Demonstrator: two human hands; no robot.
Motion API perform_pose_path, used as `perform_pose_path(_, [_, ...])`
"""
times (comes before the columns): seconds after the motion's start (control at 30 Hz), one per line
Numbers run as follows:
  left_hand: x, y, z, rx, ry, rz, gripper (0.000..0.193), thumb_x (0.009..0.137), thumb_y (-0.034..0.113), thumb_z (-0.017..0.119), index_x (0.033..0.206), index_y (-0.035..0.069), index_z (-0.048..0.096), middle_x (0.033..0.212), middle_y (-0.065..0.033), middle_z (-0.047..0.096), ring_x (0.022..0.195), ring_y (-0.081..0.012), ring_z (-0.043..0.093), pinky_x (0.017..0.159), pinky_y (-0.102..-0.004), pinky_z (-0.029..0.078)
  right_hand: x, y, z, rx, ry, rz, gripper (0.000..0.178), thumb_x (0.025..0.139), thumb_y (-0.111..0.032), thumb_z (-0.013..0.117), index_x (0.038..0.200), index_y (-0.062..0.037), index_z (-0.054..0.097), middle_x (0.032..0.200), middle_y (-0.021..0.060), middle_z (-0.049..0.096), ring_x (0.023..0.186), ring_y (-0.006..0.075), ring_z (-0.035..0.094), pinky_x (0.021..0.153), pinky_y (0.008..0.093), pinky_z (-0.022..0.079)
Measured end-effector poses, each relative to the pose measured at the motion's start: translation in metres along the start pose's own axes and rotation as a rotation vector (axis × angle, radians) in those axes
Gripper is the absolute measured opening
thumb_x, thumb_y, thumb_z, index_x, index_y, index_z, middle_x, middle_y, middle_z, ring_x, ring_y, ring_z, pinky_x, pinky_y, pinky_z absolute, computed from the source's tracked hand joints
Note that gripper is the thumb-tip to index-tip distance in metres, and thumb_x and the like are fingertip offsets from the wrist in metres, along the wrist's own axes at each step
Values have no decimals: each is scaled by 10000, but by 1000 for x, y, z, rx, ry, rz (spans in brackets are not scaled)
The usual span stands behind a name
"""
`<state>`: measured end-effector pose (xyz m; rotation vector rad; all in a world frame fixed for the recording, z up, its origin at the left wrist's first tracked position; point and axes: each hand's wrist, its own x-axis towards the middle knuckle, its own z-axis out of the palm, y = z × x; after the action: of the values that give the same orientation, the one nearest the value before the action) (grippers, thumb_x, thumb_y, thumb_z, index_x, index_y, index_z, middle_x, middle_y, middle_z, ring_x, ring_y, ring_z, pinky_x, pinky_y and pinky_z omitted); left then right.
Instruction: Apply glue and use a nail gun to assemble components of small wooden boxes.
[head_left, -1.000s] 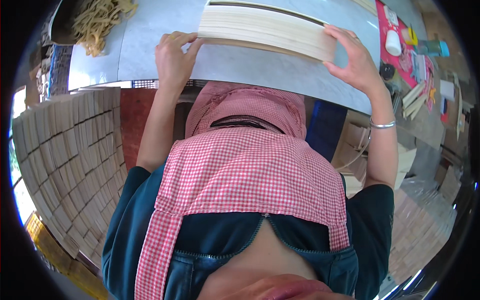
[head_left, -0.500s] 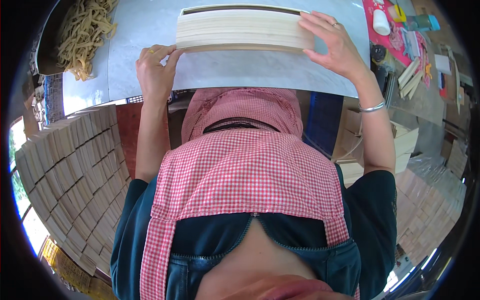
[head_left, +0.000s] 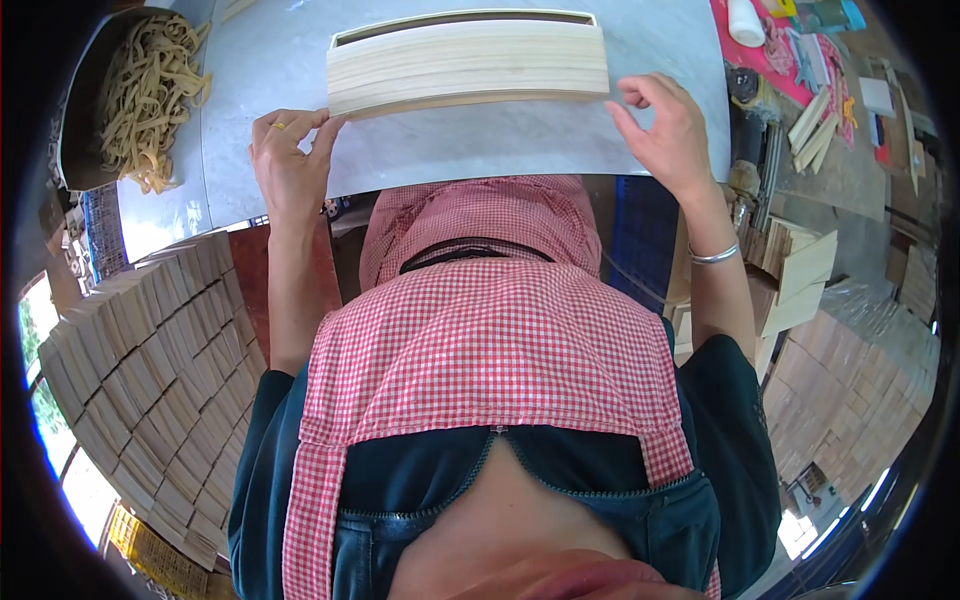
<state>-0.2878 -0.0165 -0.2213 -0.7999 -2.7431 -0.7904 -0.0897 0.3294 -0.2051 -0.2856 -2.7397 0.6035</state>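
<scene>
A long, pale wooden box (head_left: 465,68) lies on the grey-white tabletop, with a narrow dark opening along its far side. At its near left corner my left hand (head_left: 290,150) pinches the edge between thumb and fingers. My right hand (head_left: 662,125) is just off the box's right end, thumb and fingers apart and holding nothing. The inside of the box is mostly hidden by its near wall.
Left on the table, a dark container (head_left: 82,110) holds tangled tan strips (head_left: 150,100). Stacked wooden pieces (head_left: 150,370) rise at my left, with more wrapped stacks (head_left: 850,390) at my right. A white bottle (head_left: 745,22) and wood slats (head_left: 815,135) lie far right.
My right hand has let go of the box's right end and moved down from it. The box and my left hand appear slightly further left in view.
</scene>
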Motion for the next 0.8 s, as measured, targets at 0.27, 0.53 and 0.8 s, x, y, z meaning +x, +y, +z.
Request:
perform_pose_path(0.27, [0,-2,-2,24,-28,53,147,808,159,814,923,69,799,905,-28,724,1038,-218,594,957,-373,428,1,-6,14,-70,73,-42,65,816,-52,735,860,-55,687,748,12,643,643,187,565,651,306,459])
perform_pose_path(0.53, [10,-38,8,54,-3,249,147,803,100,821,920,23,774,1008,-107,732,984,-266,670,876,-360,539,-6,18,37,5,169,-65,47,815,-116,689,783,-91,665,681,43,613,623,256,553,606,366,433])
perform_pose_path(0.8, [1,-66,2,-96,-292,-298,280,939,207,701,1132,5,718,1089,-100,719,1036,-231,659,938,-339,521,-154,-13,42,242,641,494,93,857,-105,726,862,-28,675,741,31,635,581,164,516,545,284,410])
